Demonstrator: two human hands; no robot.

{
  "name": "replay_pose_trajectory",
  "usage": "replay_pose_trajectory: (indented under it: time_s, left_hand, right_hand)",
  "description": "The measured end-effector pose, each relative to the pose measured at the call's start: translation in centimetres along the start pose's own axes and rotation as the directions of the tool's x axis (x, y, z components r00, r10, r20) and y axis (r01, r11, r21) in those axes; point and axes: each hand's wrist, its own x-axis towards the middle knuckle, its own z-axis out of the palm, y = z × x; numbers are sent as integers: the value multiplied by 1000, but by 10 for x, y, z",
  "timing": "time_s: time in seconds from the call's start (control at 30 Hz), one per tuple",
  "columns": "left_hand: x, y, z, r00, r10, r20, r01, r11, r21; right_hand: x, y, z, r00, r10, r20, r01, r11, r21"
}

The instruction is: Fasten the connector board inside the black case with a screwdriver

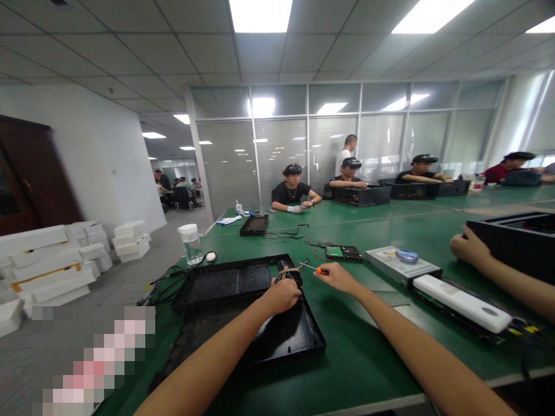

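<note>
An open black computer case [243, 289] lies flat on the green table [381, 231] in front of me. My left hand [282, 295] is closed over a black part with a bundle of wires [289, 271] at the case's far right corner. My right hand [336, 275] is closed on a small screwdriver with an orange handle [315, 268], its shaft pointing left toward the wires. Both forearms reach in from the bottom edge.
A silver drive [403, 264] with a roll of tape, a white and black unit [463, 303] and a circuit board [340, 252] lie to the right. Another person's hand [468, 245] rests by a black case [515, 237]. A clear jar [191, 242] stands left. Several people work at the far end.
</note>
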Motion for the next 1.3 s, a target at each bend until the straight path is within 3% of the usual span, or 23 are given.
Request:
replay_pose_trajectory:
  time_s: [0.13,0.43,0.7,0.8,0.97,1.13,1.2,1.3]
  left_hand:
    - [2,4,2,994,-90,-60,88,995,-37]
    - [1,5,11,976,-161,-148,145,983,-113]
    - [-3,2,14,993,-32,-110,34,999,17]
    - [-3,0,9,996,6,-86,-8,1000,-26]
    - [-4,-1,7,988,-93,-125,67,978,-197]
    - [-3,0,14,976,-137,-171,99,972,-215]
    - [-4,0,17,978,-105,-181,71,980,-186]
    - [-6,-1,19,984,36,-173,-57,991,-118]
  right_hand:
    - [0,-1,-2,1000,-9,-13,9,1000,3]
    - [0,-4,-3,999,-31,-25,31,999,-14]
    - [1,-5,-4,999,-24,-30,23,999,-22]
    - [1,-4,-5,999,-24,-29,23,1000,-8]
    - [2,-1,-5,999,-23,-30,23,1000,6]
    - [1,-3,-7,999,-32,-32,32,999,4]
    - [1,-4,-8,999,-30,-32,30,1000,1]
    - [1,-4,-10,1000,-18,-16,18,1000,5]
